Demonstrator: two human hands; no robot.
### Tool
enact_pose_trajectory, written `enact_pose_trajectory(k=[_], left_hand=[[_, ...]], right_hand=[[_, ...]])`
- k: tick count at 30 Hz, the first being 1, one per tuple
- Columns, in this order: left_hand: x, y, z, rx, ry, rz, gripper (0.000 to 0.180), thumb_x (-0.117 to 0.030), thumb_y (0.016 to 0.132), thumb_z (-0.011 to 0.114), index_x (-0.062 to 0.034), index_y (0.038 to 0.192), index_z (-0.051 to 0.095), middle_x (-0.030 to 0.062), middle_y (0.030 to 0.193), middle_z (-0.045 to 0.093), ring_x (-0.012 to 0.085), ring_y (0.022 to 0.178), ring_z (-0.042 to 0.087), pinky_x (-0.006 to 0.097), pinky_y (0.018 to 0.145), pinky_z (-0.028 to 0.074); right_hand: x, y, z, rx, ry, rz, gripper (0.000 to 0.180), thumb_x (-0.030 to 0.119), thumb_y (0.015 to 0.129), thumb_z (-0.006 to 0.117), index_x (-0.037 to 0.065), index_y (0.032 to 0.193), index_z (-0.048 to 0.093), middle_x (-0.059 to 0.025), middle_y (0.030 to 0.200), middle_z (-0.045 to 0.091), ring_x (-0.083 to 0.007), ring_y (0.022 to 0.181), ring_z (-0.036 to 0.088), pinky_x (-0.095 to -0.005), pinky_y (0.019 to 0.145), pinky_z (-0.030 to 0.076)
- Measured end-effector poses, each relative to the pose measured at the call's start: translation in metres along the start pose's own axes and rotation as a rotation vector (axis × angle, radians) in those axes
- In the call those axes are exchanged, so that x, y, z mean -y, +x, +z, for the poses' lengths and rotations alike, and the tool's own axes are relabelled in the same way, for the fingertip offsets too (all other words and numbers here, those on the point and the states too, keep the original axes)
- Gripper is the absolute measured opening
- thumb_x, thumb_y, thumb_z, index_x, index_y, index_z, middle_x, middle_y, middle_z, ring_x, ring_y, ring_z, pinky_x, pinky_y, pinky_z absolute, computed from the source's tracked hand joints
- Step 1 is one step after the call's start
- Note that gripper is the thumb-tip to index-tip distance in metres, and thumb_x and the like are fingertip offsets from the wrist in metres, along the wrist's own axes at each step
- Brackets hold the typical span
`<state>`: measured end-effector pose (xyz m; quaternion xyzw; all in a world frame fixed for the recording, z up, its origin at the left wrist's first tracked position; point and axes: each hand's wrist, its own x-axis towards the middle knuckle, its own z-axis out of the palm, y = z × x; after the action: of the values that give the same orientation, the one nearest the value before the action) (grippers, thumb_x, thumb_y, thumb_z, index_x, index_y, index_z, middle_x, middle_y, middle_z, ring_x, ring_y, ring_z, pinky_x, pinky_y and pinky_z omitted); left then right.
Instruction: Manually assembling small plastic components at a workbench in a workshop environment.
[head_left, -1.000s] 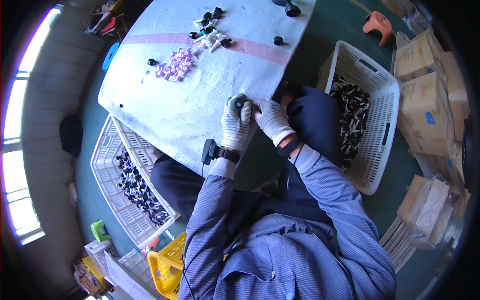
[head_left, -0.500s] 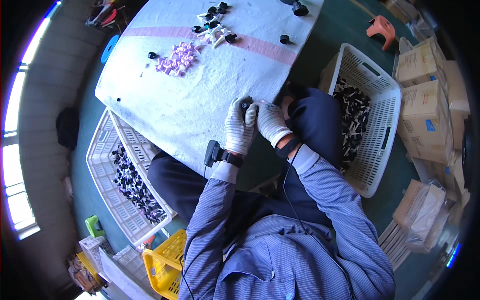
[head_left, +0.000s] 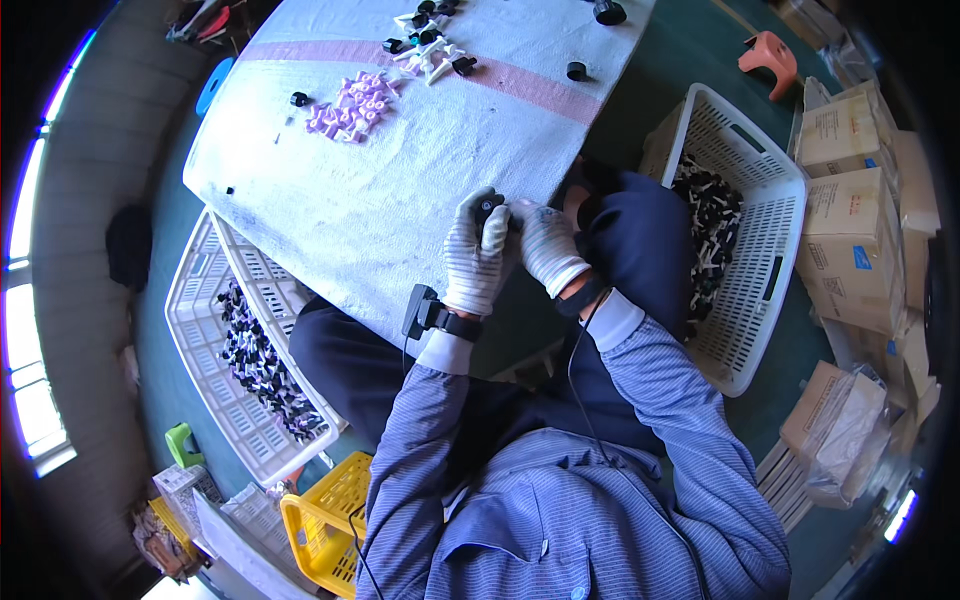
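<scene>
Both my hands wear white knit gloves and meet at the near edge of a white cloth-covered table. My left hand grips a small black plastic part from the left. My right hand presses against the same part from the right, fingers curled on it. A black band sits on my left wrist. Farther up the table lie a heap of small pink pieces and a cluster of white and black pieces.
A white basket holding black parts stands at my right, another white basket with black parts at my left. A yellow crate is at the lower left. Cardboard boxes stack at the right; an orange stool stands beyond.
Both hands stay together on the black part at the table edge. The view has shifted slightly; the table's things sit a little higher in the picture.
</scene>
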<state>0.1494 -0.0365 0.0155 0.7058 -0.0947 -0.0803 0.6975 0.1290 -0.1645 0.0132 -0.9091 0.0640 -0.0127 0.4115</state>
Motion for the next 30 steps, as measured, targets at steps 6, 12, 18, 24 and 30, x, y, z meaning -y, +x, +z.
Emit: enact_pose_trajectory(k=[6, 12, 18, 24, 30], left_hand=[[-0.004, 0.0, 0.0, -0.002, -0.06, -0.022, 0.041, -0.025, 0.098, 0.063, -0.0022, 0.13, 0.053, 0.0086, 0.118, 0.063, 0.0129, 0.104, 0.057, 0.029, 0.091, 0.048], [-0.006, 0.005, -0.006, -0.03, 0.019, -0.035, 0.036, -0.025, 0.099, 0.061, -0.0021, 0.127, 0.056, 0.0075, 0.111, 0.066, 0.0118, 0.101, 0.059, 0.028, 0.091, 0.048], [-0.004, 0.007, -0.009, -0.044, -0.151, -0.066, 0.035, -0.026, 0.1, 0.06, -0.003, 0.126, 0.057, 0.0054, 0.109, 0.067, 0.011, 0.097, 0.059, 0.027, 0.09, 0.047], [-0.004, 0.005, -0.007, -0.013, -0.099, -0.051, 0.032, -0.026, 0.1, 0.059, -0.0036, 0.123, 0.058, 0.0058, 0.111, 0.065, 0.0112, 0.099, 0.058, 0.028, 0.091, 0.047], [0.002, 0.007, -0.009, -0.011, -0.087, -0.032, 0.032, -0.025, 0.1, 0.059, -0.003, 0.123, 0.057, 0.0067, 0.112, 0.065, 0.0126, 0.101, 0.058, 0.029, 0.093, 0.047]], right_hand=[[0.001, -0.002, 0.003, -0.042, -0.009, -0.03, 0.016, 0.02, 0.09, 0.059, 0.012, 0.103, 0.064, -0.0142, 0.103, 0.066, -0.0366, 0.094, 0.065, -0.0472, 0.079, 0.052], [0.004, -0.004, 0.002, -0.056, 0.002, -0.106, 0.018, 0.021, 0.089, 0.061, 0.011, 0.103, 0.064, -0.0149, 0.103, 0.066, -0.037, 0.095, 0.065, -0.047, 0.078, 0.052], [0.006, -0.002, 0.002, -0.055, 0.073, -0.085, 0.02, 0.023, 0.088, 0.063, 0.01, 0.103, 0.065, -0.0158, 0.104, 0.066, -0.0378, 0.096, 0.064, -0.046, 0.08, 0.052], [0.012, -0.002, -0.001, -0.054, 0.075, -0.033, 0.024, 0.028, 0.089, 0.063, 0.009, 0.103, 0.065, -0.0172, 0.105, 0.066, -0.0397, 0.097, 0.064, -0.0473, 0.082, 0.051], [0.008, 0.003, -0.003, 0.023, 0.099, -0.153, 0.027, 0.029, 0.092, 0.06, 0.008, 0.107, 0.064, -0.0186, 0.108, 0.065, -0.0405, 0.098, 0.063, -0.0474, 0.083, 0.051]])
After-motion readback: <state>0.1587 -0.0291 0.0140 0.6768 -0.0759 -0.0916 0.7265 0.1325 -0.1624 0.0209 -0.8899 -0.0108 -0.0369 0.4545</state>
